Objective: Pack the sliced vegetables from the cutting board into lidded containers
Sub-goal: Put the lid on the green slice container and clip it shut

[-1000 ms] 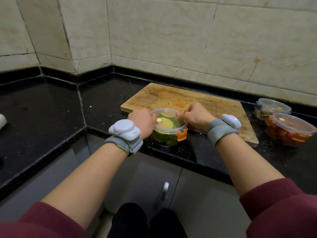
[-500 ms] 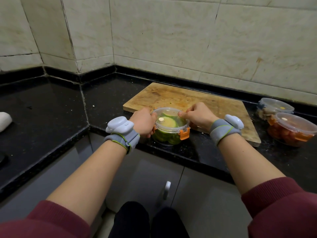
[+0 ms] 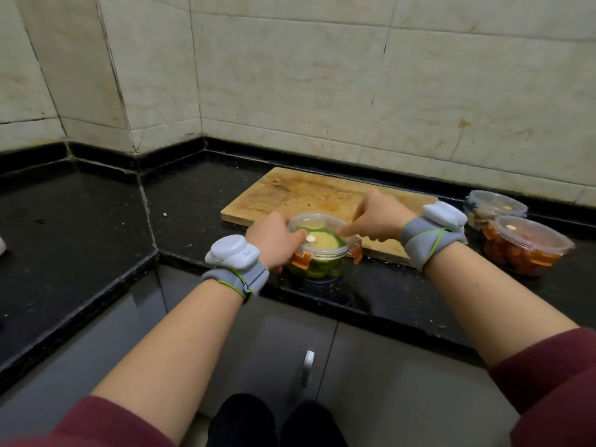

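Hidden: fingertips of left hand (image 3: 274, 240) and right hand (image 3: 377, 217).
Container (image 3: 317, 267) between them: is holding green slices (image 3: 324, 241); both hands are gripping it.

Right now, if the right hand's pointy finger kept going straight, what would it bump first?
The right hand's finger would probably meet the white button on the clear lid first, then the left hand's thumb; depth is unclear.

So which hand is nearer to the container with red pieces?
Right. The right hand holds the right rim of the cucumber container, left of the red container; the left hand holds its left rim, farther away.
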